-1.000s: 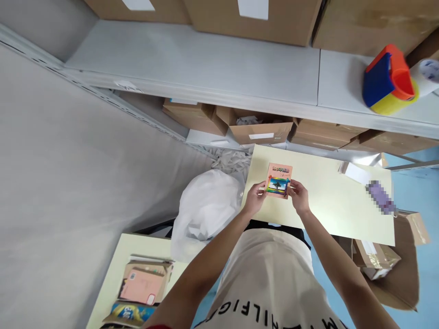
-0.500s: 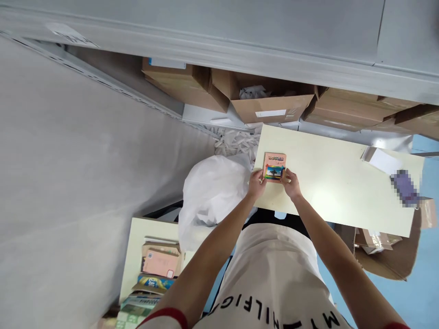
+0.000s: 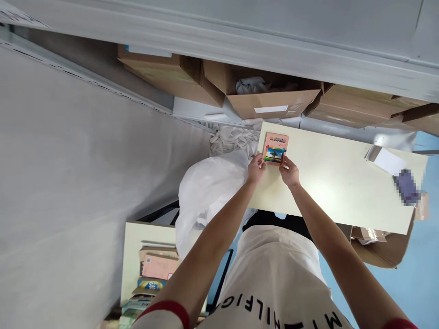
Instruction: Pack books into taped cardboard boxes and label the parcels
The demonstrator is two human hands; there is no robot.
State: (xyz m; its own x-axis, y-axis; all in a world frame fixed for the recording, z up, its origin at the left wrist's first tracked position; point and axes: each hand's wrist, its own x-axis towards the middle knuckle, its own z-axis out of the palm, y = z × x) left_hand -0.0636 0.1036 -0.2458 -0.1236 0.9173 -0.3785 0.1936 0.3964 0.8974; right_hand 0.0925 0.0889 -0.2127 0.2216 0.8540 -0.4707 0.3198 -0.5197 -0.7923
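A small pink book (image 3: 275, 142) with a tree picture on its cover is at the left end of the cream table (image 3: 318, 183). My left hand (image 3: 256, 168) grips its lower left edge. At the lower right corner, my right hand (image 3: 289, 172) holds it too, thumb and fingers closed on the edge. The cover faces up, and its top points away from me. Whether the book rests flat on the table or is slightly raised, I cannot tell.
A white plastic bag (image 3: 209, 192) bulges left of the table, near paper shreds (image 3: 235, 139). Cardboard boxes (image 3: 274, 104) line the shelf ahead. A white box (image 3: 387, 160) and a blurred purple item (image 3: 407, 187) lie at right. Several books (image 3: 159, 266) stand on another table lower left.
Both hands have moved the book a little farther from me across the table. More of its cover shows now. The view has shifted slightly.
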